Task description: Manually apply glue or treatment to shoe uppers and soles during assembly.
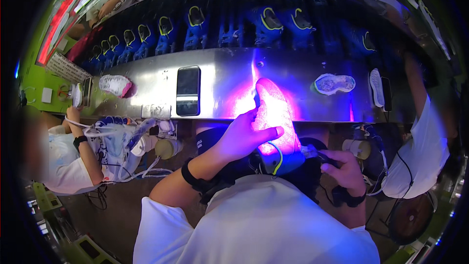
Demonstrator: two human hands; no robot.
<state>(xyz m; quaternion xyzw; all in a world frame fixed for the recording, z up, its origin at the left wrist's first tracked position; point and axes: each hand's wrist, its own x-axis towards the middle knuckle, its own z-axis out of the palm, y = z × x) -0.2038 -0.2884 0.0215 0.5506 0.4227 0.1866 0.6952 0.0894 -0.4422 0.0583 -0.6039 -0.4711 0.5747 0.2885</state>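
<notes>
A shoe [279,110] is tipped with its underside facing up and glows pink-white under a violet light. Its toe points away over the table edge, and its blue heel part with a yellow-green collar lies close to my lap. My left hand [243,136] grips the shoe's left side, thumb lying across the underside. In my right hand [346,168] is a brush [312,152] with a dark handle, its bristle end against or very near the heel's right side; actual contact is hard to make out.
A steel bench [220,83] carries a black phone [188,90], a white-and-pink sole [116,85] and pale soles [334,83] to the right. Behind runs a dark rack of blue shoes [268,22]. Co-workers sit on both sides; pots [168,149] hang near the front edge.
</notes>
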